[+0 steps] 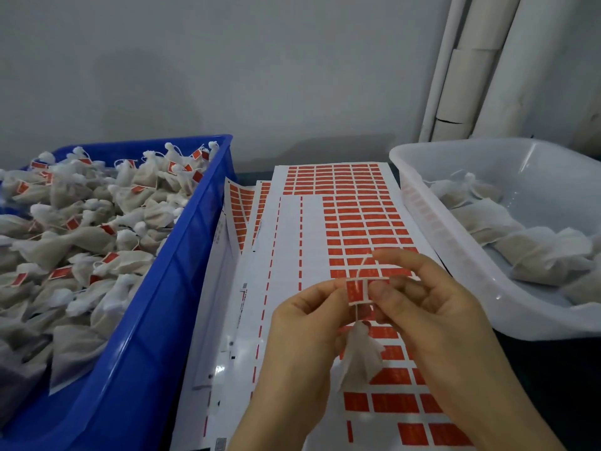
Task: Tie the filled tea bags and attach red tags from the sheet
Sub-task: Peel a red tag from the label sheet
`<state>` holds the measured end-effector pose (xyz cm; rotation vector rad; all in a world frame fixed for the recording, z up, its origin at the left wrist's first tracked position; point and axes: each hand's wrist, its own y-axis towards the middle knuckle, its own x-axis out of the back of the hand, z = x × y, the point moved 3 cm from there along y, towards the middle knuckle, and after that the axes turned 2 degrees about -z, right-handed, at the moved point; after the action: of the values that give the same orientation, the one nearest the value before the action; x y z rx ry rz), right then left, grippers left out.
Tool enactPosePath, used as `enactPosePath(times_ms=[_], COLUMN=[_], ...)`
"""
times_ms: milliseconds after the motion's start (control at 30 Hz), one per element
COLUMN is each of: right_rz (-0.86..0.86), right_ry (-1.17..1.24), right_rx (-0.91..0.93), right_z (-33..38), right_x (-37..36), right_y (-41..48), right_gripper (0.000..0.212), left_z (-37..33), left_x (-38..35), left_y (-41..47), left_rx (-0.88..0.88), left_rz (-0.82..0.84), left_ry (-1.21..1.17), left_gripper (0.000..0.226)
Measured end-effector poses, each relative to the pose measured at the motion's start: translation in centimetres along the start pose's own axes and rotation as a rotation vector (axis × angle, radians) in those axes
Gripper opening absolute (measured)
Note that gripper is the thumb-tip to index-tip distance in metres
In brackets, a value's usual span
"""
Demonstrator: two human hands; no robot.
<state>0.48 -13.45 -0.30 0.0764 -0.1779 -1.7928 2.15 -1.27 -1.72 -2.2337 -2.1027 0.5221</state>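
Item: small red rectangular paper tag, pinched between my left hand and right hand above the white tag sheet, folding onto string; white filled tea bag dangles beneath, clear for pressing.

Shiny smooth plastic for the blue bin and the see-through white tub, soft thin cloth for the tea bag, shiny smooth paper for the sheet, matt red paper for the tag.
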Motion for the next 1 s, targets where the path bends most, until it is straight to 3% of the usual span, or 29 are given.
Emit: enactPosePath(times_ms=[100,333,1000], right_rz=[-0.05,-0.094,-0.119], right_ry=[0.005,0.013,0.048], right_rx=[-0.02,-0.02,-0.006], right_z=[-0.3,-0.2,0.5], right_x=[-0.1,-0.2,0.0], right_y=[-0.2,-0.5,-1.0], right_gripper=[0.046,0.037,0.038], left_z=[0.1,0.2,0.5], left_x=[-0.1,-0.4,-0.9], left_y=[-0.4,-0.8,-1.2], left_rx=[-0.019,-0.068,-0.13], left_rz=[0.009,0.05,0.056], left_ry=[-0.001,-0.062,-0.027], left_gripper=[0.028,0.037,0.024])
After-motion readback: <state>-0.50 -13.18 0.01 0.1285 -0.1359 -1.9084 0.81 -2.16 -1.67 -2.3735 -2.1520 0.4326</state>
